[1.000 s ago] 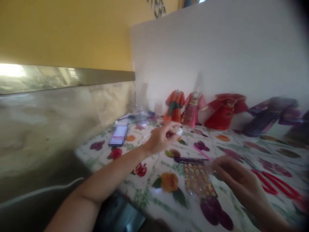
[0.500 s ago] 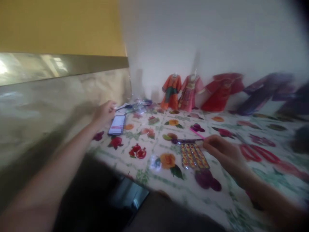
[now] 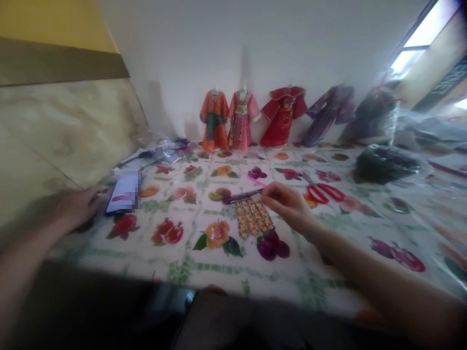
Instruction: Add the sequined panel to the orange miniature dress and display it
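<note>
My right hand [image 3: 286, 201] is closed in a pinch at the right end of a narrow purple strip [image 3: 241, 196] on the table. Below that strip lie several yellow-and-red patterned fabric strips [image 3: 255, 217], side by side with dark glittery lines between them. A thin pink stick [image 3: 256, 181] points out from just behind the fingertips; whether they touch it I cannot tell. My left hand [image 3: 84, 206] is low at the table's left side, next to a phone [image 3: 124, 192] with a lit screen. Motion blur smears its fingers.
Red-handled scissors [image 3: 324, 192] lie right of my right hand. Small doll-sized garments [image 3: 242, 119] stand along the wall. A clear plastic bag [image 3: 166, 148] sits at the back left, a dark wrapped bundle [image 3: 386, 163] at the right. A fruit-print cloth [image 3: 204, 183] covers the table.
My view has swung to the right, bringing the scissors and bundle into clearer sight. My left hand has come down from behind the phone to its left side. The right hand stays at the purple strip.
</note>
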Available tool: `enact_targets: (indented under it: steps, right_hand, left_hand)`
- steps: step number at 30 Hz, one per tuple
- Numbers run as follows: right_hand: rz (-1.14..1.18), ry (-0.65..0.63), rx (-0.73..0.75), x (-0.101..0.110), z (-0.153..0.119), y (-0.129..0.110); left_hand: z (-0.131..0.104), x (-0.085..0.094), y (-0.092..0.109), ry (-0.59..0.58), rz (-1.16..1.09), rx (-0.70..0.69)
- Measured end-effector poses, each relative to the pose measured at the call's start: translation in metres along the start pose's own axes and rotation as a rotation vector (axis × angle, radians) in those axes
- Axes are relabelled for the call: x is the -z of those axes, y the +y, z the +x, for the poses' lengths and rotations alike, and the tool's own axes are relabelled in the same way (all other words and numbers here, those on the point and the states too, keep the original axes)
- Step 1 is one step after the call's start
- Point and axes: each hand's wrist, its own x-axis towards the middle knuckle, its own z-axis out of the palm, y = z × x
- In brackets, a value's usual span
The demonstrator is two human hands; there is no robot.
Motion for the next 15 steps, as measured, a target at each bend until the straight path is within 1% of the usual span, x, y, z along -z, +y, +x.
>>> enact_targets:
  steps: [2, 3, 5, 7, 9, 11, 13, 15]
  right_hand:
    - [0.029, -0.005, 0.0, 0.0, 0.0, 0.0]
    - [0.037, -0.013, -0.004, -0.001, 0.0, 0.0]
    - [0.036, -0.028, -0.009, 0.0, 0.0, 0.001]
    - [0.023, -0.039, 0.0, 0.0, -0.001, 0.002]
    - [0.013, -0.048, 0.021, 0.001, -0.002, 0.002]
    - [0.003, -0.058, 0.026, 0.002, -0.002, 0.001]
    - [-0.01, -0.061, 0.017, 0.002, -0.003, 0.0]
    - [-0.017, -0.065, 0.008, 0.002, -0.003, -0.001]
  left_hand:
    - [-0.002, 0.011, 0.011, -0.036, 0.128, 0.025]
    - [-0.004, 0.017, 0.021, -0.003, 0.169, 0.027]
    - [-0.008, 0.026, 0.048, 0.074, 0.17, 0.027]
    - [-0.011, 0.03, 0.083, 0.135, 0.044, -0.113]
    - [-0.013, 0.029, 0.119, 0.164, -0.115, -0.263]
    - [-0.013, 0.024, 0.153, 0.104, -0.225, -0.371]
    - [-0.01, 0.017, 0.181, 0.062, -0.329, -0.438]
    - [-0.005, 0.008, 0.202, 0.008, -0.4, -0.51]
